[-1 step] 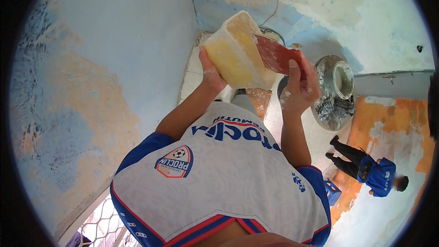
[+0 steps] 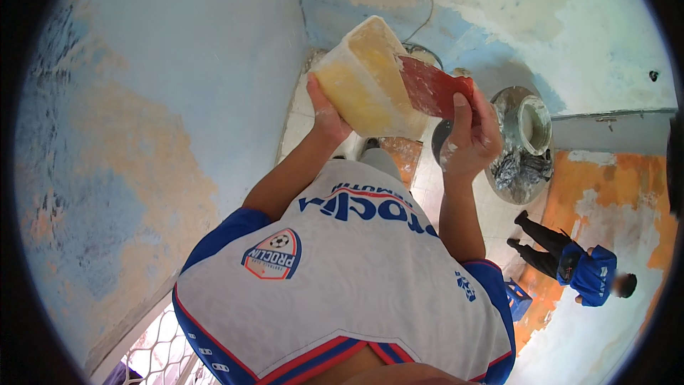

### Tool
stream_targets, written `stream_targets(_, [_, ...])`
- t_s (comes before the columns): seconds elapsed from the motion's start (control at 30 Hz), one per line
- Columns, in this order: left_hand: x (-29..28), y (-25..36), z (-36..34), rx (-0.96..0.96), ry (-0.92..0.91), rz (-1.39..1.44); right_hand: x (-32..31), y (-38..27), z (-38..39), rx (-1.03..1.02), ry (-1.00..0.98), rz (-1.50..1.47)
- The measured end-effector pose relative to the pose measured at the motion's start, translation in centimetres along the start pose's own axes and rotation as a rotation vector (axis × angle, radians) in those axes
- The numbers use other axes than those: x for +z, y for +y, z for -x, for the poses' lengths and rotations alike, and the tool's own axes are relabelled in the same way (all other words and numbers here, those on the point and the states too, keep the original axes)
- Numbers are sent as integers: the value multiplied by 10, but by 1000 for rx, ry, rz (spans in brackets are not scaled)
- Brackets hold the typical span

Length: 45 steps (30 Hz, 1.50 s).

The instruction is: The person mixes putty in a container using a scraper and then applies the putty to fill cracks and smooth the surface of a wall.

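My left hand (image 2: 324,105) is closed on the left end of a plaster-smeared, yellowish translucent plastic tub (image 2: 342,85), held up in front of my body. My right hand (image 2: 470,128) grips a red flat scraper (image 2: 434,85), streaked with white, with thumb and fingers at its right end. The scraper's left edge lies against the tub's right part. White residue marks the back of that hand.
A patchy blue wall (image 2: 142,100) rises at left. At right stand a bucket (image 2: 533,125) amid dark crumpled material, a blue stool (image 2: 519,299), and a person in a blue top (image 2: 590,274). A cable (image 2: 429,0) hangs behind the tub; white metal grille (image 2: 157,342) shows lower left.
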<state>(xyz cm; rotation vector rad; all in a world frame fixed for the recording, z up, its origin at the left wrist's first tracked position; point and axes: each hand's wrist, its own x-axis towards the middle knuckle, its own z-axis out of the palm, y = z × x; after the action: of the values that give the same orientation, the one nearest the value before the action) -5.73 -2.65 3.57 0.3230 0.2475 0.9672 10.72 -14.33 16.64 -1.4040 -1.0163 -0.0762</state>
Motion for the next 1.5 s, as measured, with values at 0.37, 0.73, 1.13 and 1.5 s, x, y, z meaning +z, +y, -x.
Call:
stream_targets(0.37, [16, -12, 0, 109, -94, -82, -32, -8, -59, 289, -424, -219])
stream_targets(0.73, [50, -5, -20, 382, -124, -81, -57, -7, -105, 504, -526, -373])
stream_targets(1.13, [51, 9, -28, 576, -227, -98, -62, -2, -93, 479, -456, -160])
stream_targets(1.5, [38, 10, -34, 474, -249, 16, -72, -21, -137, 524, -402, -295])
